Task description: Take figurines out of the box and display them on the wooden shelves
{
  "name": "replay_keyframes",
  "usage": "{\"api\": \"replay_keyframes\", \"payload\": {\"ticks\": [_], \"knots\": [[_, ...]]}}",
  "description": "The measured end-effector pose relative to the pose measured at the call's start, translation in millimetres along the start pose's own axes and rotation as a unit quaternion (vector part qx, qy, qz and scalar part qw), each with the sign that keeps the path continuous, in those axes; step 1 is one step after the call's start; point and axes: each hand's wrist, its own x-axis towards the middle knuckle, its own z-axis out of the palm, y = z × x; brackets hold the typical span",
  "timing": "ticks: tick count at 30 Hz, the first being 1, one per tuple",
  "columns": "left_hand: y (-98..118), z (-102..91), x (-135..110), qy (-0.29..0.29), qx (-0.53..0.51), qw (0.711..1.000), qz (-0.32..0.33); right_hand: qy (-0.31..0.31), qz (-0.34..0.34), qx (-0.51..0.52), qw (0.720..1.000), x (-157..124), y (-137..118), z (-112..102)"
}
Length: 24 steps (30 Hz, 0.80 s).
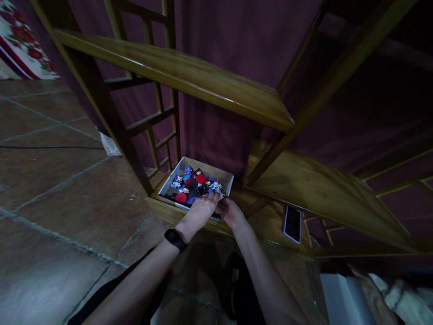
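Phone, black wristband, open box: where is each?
Phone (292, 224): head view, middle of its dark screen.
Black wristband (176, 240): head view, middle of its visible part.
Open box (218, 173): head view, inside of its far wall.

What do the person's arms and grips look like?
The left arm wears a black, watch-like band round the wrist. The right arm has none. No sleeves show on either forearm, and no gloves on the left grip or right grip.

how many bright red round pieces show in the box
2 show clearly: one red piece toward the far side of the box, another red piece near its front edge, beside the left hand. Others may be hidden in the pile.
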Motion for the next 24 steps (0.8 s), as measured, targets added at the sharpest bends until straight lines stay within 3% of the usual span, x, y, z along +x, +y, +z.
{"api": "replay_keyframes", "payload": {"ticks": [17,24], "knots": [[-2.2,11.4,-0.7,0.019,0.003,1.000,-0.003,-0.020,-0.011,-0.026,0.999,3.5,4.1,-4.1],[-3.2,6.1,-0.9,0.009,-0.022,1.000,-0.009,-0.017,-0.014,-0.007,1.000,1.9,4.9,-2.4]]}}
